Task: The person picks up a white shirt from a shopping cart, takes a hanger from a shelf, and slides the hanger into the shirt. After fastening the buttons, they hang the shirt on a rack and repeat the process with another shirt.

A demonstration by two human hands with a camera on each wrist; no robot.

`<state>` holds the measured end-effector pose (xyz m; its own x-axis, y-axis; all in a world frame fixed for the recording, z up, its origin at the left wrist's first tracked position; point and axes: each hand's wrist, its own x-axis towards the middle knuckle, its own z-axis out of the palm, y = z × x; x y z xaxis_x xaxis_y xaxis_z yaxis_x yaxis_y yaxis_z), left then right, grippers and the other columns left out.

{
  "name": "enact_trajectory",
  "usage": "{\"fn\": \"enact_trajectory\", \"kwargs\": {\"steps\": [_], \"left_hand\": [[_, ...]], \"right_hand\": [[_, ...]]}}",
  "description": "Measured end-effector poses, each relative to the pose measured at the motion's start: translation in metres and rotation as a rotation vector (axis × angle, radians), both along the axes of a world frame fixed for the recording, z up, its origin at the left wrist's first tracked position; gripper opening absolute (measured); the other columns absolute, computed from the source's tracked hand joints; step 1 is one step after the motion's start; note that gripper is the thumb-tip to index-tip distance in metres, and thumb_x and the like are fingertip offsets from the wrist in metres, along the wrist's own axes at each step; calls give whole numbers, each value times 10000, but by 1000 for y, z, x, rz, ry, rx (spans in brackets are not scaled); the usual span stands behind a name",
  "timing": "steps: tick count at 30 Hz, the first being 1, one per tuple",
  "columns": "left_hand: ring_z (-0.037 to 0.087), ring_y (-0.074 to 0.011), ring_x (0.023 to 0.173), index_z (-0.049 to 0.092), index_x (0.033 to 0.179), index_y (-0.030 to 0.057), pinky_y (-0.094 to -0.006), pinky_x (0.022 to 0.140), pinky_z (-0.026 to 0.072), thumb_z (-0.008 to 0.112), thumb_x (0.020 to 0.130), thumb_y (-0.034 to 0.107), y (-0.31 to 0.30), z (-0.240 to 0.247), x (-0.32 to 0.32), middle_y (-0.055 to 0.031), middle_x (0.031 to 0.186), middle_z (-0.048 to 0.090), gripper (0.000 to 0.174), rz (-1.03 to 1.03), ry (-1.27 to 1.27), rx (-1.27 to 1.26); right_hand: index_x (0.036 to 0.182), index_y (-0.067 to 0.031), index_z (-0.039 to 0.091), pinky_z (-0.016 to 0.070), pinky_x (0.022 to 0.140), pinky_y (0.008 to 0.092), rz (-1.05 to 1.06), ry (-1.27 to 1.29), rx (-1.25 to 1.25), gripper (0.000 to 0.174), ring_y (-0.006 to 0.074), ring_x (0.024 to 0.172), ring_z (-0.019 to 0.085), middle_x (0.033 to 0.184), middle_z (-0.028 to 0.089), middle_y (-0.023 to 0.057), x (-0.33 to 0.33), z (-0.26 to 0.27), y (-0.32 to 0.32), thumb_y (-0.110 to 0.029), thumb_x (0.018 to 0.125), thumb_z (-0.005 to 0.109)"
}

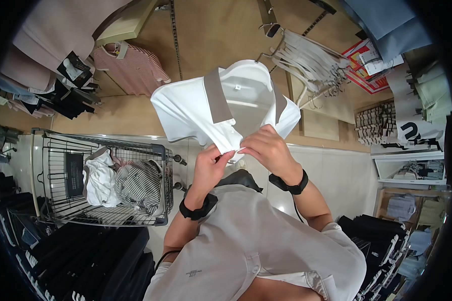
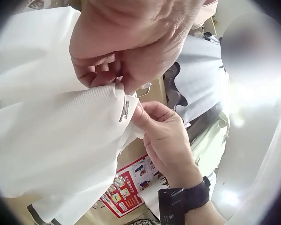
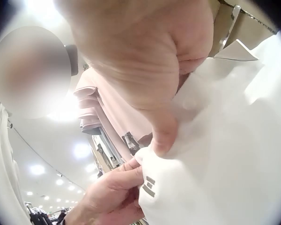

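A white shirt [image 1: 183, 108] with a grey-brown collar band hangs in front of the person, on a hanger whose hook shows at the top. At its front opening the left hand [image 1: 209, 168] pinches the fabric between thumb and fingers. Close beside it, the right hand [image 1: 271, 153] pinches the other side of the placket. In the left wrist view, small dark print marks the white cloth [image 2: 61, 140] between the left hand [image 2: 131, 42] and the right hand [image 2: 166, 140]. The right wrist view shows the right thumb pressed on the cloth [image 3: 215, 150].
A wire cart [image 1: 105, 220] at the left holds a white garment [image 1: 100, 178] and a striped one [image 1: 140, 185]. White hangers [image 1: 311, 62] hang at the upper right. Dark clothes [image 1: 95, 256] fill the lower left, and a striped pink shirt [image 1: 130, 67] hangs behind.
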<state>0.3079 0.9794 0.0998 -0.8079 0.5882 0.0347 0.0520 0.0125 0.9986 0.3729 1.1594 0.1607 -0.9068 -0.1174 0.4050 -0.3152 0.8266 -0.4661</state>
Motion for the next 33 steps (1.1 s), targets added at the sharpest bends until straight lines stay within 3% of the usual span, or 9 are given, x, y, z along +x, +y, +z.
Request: {"fn": "enact_trajectory", "kwargs": {"steps": [2, 9, 12, 14, 20, 26, 30, 32, 33], "left_hand": [[579, -131, 716, 701, 1007, -6, -271, 640, 444, 659, 869, 34, 0, -3, 0, -92, 880, 677, 150, 12, -20, -4], [573, -63, 747, 697, 1027, -11, -236, 650, 448, 645, 895, 41, -2, -27, 4, -33, 888, 684, 151, 23, -275, 43], [578, -51, 758, 685, 1044, -29, -221, 662, 456, 633, 913, 53, 1, -42, 9, -31, 897, 687, 163, 81, -456, 87], [582, -49, 763, 678, 1052, -39, -216, 669, 460, 627, 921, 60, 4, -52, 8, -34, 902, 689, 172, 109, -501, 116], [581, -45, 740, 671, 1055, -52, -214, 653, 456, 634, 916, 67, 2, -57, 3, -34, 883, 691, 187, 179, -465, 70], [553, -40, 668, 693, 1018, -37, -213, 596, 425, 665, 897, 89, 3, -67, 6, -13, 809, 686, 177, 144, -400, 42], [537, -41, 655, 707, 1006, -20, -216, 592, 418, 685, 881, 113, 0, -68, 9, -2, 794, 681, 183, 124, -310, -22], [527, -41, 647, 709, 1005, -17, -217, 586, 413, 692, 876, 124, 0, -70, 9, 1, 781, 675, 192, 137, -259, -41], [518, -41, 637, 707, 1006, -21, -222, 576, 408, 697, 873, 134, 1, -73, 8, 4, 765, 667, 205, 160, -283, -43]], "right_hand": [[836, -69, 663, 434, 765, 332, -10, -36, 17, 193, 211, 729, 616, 806, 668, 27, -2, 0, 0, -155, 715, 786], [835, -71, 664, 431, 789, 345, -55, -37, 69, 231, 213, 783, 616, 791, 655, 26, -5, -12, -3, -192, 689, 796], [860, -68, 665, 435, 842, 372, -110, 3, 168, 260, 238, 931, 608, 874, 659, 43, -8, -19, -5, -190, 673, 799], [923, -81, 673, 420, 916, 404, -141, -37, 236, 295, 282, 1112, 546, 1046, 639, 61, -6, -21, -3, -164, 667, 794], [1043, -93, 666, 398, 970, 449, -430, 93, 244, 392, 320, 1251, 459, 1222, 563, 86, 8, -15, 8, -97, 662, 760], [1113, -97, 642, 370, 1048, 481, -272, 39, 314, 376, 326, 1314, 414, 1321, 522, 105, 3, -8, -2, -83, 738, 669], [1004, -56, 661, 354, 1078, 479, -223, 83, 373, 261, 287, 1242, 491, 1177, 599, 106, -14, -15, 1, -76, 746, 626], [850, -45, 663, 379, 1059, 453, -64, -43, 439, 138, 246, 1123, 567, 969, 651, 71, -15, -25, 11, -95, 724, 690], [850, -45, 663, 379, 1059, 453, -62, -34, 441, 138, 246, 1123, 567, 969, 651, 71, -16, -23, 10, -95, 724, 690]]}}
